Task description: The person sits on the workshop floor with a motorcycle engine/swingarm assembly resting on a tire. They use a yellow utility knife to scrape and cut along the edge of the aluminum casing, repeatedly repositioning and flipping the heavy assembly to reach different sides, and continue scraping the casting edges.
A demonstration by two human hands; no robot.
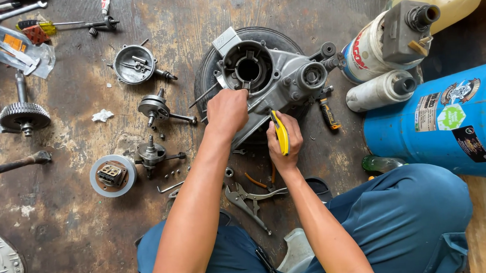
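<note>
A grey metal engine case (284,77) lies on a black tyre (205,78) in front of me. My left hand (226,111) rests in a fist on the case's near rim, just below its round opening (249,69). My right hand (283,143) grips a tool with a yellow handle (280,132), held against the case's lower edge; the tool's working end is hidden behind the hand and case.
Pliers (251,199) lie between my knees. Crank and gear parts (155,107), a round cover (134,63) and a white ring with a small part (112,175) sit on the left floor. A blue cylinder (444,119), spray cans (380,90) and a yellow-black screwdriver (327,112) stand right.
</note>
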